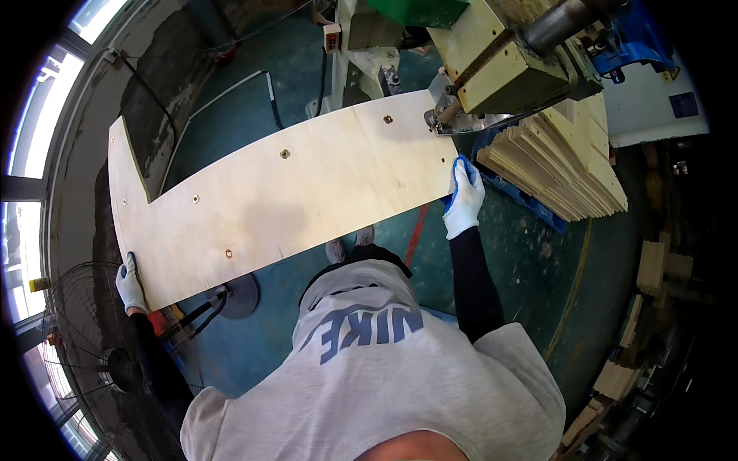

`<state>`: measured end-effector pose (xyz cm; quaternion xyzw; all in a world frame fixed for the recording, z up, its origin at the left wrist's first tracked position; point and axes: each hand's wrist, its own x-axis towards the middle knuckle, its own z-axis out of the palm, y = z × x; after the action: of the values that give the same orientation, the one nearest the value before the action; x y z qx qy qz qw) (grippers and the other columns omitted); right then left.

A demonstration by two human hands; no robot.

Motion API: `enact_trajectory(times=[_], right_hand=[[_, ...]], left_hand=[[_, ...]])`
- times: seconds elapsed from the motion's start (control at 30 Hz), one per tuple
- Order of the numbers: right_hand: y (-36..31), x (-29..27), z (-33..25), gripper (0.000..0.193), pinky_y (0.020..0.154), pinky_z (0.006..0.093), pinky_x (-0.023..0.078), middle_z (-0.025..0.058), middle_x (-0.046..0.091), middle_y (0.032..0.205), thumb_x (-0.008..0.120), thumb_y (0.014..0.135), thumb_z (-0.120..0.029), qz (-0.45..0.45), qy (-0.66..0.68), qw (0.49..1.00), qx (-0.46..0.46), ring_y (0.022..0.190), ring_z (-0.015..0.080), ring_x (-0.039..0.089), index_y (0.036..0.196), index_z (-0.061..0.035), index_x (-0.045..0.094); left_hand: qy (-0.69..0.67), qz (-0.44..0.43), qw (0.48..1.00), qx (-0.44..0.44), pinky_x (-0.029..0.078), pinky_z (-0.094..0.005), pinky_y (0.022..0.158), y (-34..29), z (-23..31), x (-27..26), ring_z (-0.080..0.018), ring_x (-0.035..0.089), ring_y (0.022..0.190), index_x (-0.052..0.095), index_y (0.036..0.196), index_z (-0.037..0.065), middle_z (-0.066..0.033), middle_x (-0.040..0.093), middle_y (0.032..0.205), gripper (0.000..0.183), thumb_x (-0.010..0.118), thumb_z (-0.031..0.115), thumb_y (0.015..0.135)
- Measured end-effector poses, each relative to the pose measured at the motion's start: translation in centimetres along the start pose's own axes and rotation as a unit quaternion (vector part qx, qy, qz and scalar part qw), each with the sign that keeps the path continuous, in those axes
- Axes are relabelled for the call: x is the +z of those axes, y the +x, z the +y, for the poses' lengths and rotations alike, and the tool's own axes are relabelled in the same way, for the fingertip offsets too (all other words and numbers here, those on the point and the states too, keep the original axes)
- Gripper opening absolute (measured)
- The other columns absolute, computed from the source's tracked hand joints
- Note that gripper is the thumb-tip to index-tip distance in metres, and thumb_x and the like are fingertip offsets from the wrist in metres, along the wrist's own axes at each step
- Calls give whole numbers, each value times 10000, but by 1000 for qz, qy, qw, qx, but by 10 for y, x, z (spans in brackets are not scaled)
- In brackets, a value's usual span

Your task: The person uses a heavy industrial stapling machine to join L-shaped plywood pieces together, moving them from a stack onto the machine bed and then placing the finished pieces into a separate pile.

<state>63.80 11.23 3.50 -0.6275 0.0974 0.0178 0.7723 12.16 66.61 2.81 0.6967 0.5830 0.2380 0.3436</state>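
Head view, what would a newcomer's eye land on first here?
A large pale wooden panel, notched toward its left end, spans the middle between the gloved left hand and right hand. At the upper right, a pale green machine juts in by the panel's right end. Below it leans a stack of boards.

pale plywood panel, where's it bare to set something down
The pale curved plywood panel is bare between its round metal middle insert and lower edge. Crowded: its right end, by the white-gloved right hand and greenish metal machine.
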Motion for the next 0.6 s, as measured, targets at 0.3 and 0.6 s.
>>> enact_trajectory(times=[0.3, 0.6], right_hand=[[1, -9, 18, 302, 931, 291, 513, 59, 624, 1151, 659, 970, -127, 16, 65, 998, 4, 1060, 136, 615, 1222, -4, 546], [-75, -3, 27, 223, 533, 271, 483, 4, 677, 959, 570, 1012, -322, -106, 44, 979, 167, 708, 126, 662, 1128, -131, 579]], left_hand=[[-3, 37, 999, 20, 282, -287, 567, -8, 3, 9, -65, 325, 621, 584, 702, 39, 76, 392, 654, 462, 636, 385, 1003], [-6, 44, 999, 18, 279, -276, 563, -6, 12, 11, -59, 331, 620, 604, 714, 40, 85, 407, 661, 444, 644, 376, 1000]])
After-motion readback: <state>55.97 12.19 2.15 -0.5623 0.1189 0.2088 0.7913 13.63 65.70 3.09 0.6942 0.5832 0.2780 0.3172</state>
